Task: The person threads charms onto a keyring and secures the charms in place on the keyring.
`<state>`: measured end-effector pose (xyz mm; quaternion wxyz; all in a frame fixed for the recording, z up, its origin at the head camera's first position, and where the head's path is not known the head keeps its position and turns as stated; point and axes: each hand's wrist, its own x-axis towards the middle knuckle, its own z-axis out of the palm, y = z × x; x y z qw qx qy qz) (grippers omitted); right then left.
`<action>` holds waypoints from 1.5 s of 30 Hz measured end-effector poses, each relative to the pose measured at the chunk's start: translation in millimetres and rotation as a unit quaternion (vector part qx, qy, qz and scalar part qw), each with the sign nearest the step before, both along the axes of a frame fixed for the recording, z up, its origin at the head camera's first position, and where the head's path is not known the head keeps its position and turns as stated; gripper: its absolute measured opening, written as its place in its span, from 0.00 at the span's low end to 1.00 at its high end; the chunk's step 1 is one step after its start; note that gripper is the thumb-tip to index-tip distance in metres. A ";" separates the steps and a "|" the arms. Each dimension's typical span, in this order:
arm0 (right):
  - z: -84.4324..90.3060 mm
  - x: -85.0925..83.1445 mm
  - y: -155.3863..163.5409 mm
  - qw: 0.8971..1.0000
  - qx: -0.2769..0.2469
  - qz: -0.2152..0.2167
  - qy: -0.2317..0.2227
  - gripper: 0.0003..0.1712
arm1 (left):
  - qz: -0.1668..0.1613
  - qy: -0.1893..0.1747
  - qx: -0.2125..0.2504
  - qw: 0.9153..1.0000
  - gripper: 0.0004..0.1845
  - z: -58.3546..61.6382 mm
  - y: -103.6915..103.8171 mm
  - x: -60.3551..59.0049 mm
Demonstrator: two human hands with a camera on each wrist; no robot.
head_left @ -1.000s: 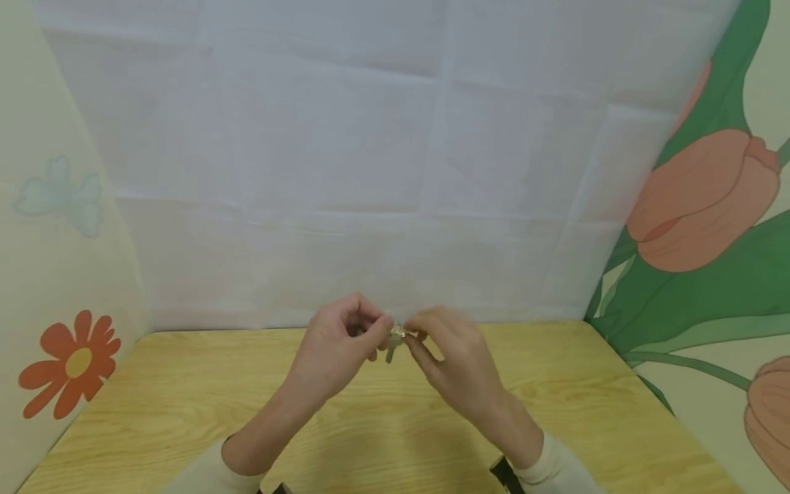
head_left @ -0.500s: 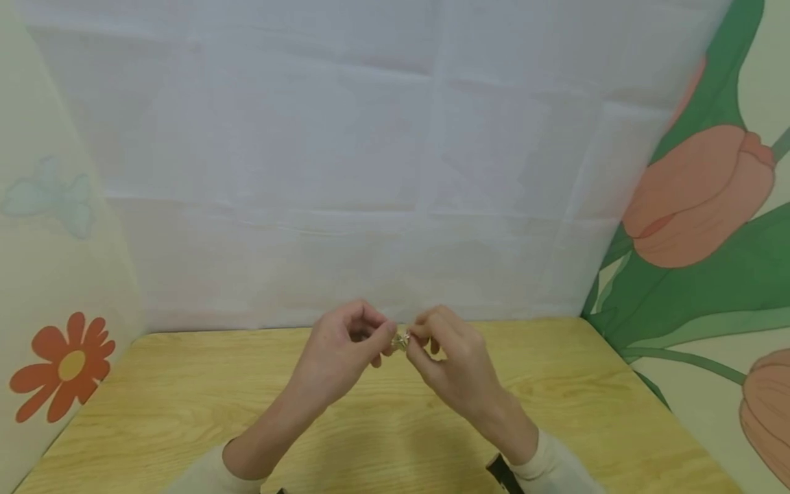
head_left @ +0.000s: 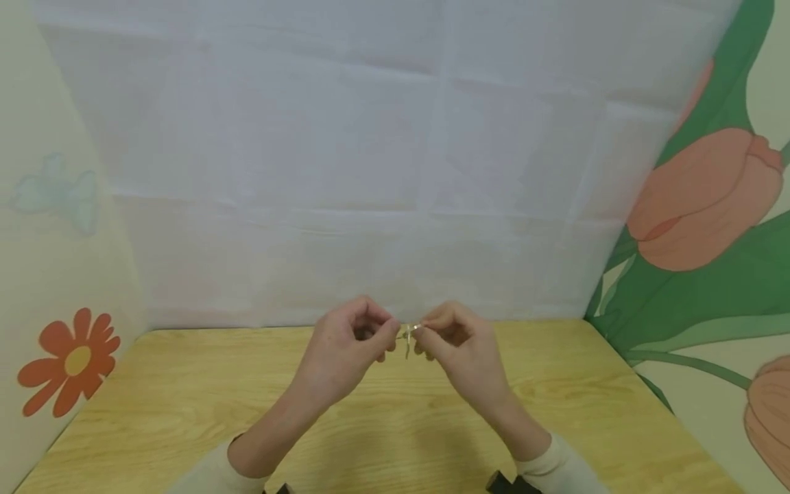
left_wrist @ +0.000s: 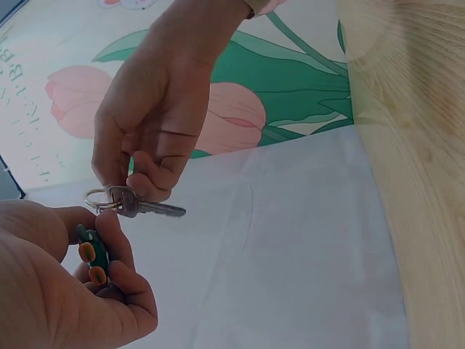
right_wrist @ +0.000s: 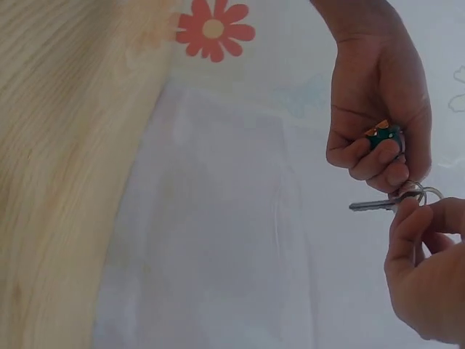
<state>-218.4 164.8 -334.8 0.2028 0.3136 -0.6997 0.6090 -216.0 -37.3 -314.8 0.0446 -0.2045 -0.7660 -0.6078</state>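
Head view shows both hands raised just above the wooden table [head_left: 185, 412], meeting near its far edge at about 12 o'clock. The left hand [head_left: 348, 343] has its fingers curled round a small green charm [left_wrist: 92, 254] with orange spots, its fingertips close against the metal key ring [left_wrist: 98, 200]. The right hand [head_left: 453, 343] pinches the ring and the head of the silver key [left_wrist: 149, 209], whose blade sticks out level at 3 o'clock in the left wrist view and hangs down at 6 o'clock seen from the head. My judgement: the ring is thin and gripped only at fingertips, so a slip of either pinch could drop the key onto the table, or the ring could snap back on a fingernail. No container shows in any view.
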 end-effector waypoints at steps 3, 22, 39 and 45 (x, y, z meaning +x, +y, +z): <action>1.8 1.6 1.0 0.995 -0.031 0.029 -0.086 0.08 | 0.001 0.009 0.001 1.000 0.03 0.5 0.2 -0.5; -3.2 -2.3 -5.6 0.941 0.175 -0.130 0.258 0.13 | 0.006 0.025 -0.003 1.000 0.02 2.1 -6.5 -4.8; -2.8 0.2 -5.5 0.965 0.116 -0.086 0.219 0.11 | 0.002 0.028 -0.016 0.999 0.03 1.1 -5.1 -2.3; -2.0 2.9 -2.7 0.995 0.050 -0.038 0.072 0.05 | -0.002 0.037 -0.022 0.999 0.03 0.7 -4.7 -2.5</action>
